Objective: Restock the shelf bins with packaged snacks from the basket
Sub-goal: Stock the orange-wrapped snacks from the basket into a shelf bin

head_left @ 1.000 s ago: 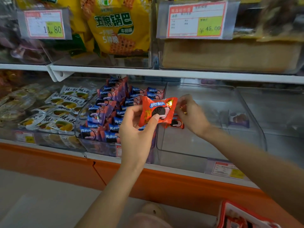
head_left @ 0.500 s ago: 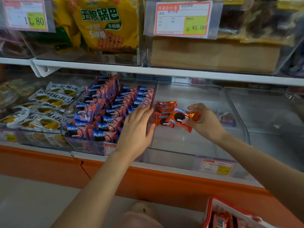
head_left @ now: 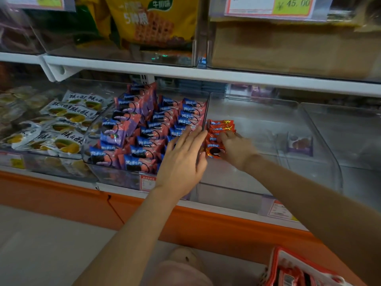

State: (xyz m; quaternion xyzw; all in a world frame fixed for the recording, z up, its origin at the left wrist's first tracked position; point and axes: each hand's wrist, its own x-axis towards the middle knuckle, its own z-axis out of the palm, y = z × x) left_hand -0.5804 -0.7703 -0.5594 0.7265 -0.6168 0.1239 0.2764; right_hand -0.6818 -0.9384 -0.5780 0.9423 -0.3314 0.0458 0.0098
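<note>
Packs [head_left: 220,129], orange: short row at the bin [head_left: 268,188] left wall. Right hand [head_left: 237,150] curls on the front one. Left hand [head_left: 183,159] lies flat, fingers straight, against that wall's outer side. Basket [head_left: 288,271] holds more. Judged early: most of bin unfilled.

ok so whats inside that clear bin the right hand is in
Orange cookie packets stand in a short row against the left wall of the clear bin; one purple packet lies further right. The right hand covers part of the row, hiding the count.
</note>
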